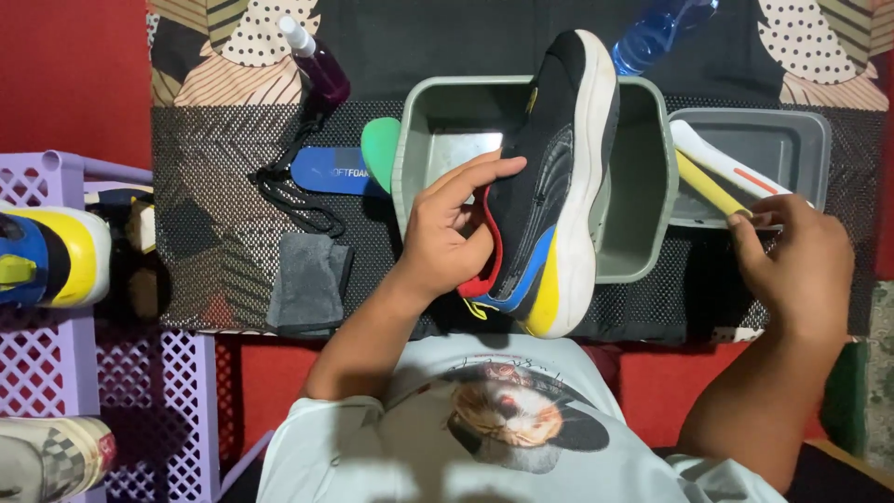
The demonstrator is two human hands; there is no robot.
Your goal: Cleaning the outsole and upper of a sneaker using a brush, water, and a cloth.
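Black sneaker (549,186) gripped in left hand (447,233).

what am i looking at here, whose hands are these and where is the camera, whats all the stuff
There is no machine here: a person wears a camera on the head, so the single picture looks down at their own two bare hands. The left hand holds a black sneaker with a white sole over a grey-green basin. The right hand touches a yellow-handled brush lying in a smaller grey tray. On the dark mat lie a grey cloth, a blue insole, black laces and a spray bottle. A purple crate stands at the left.
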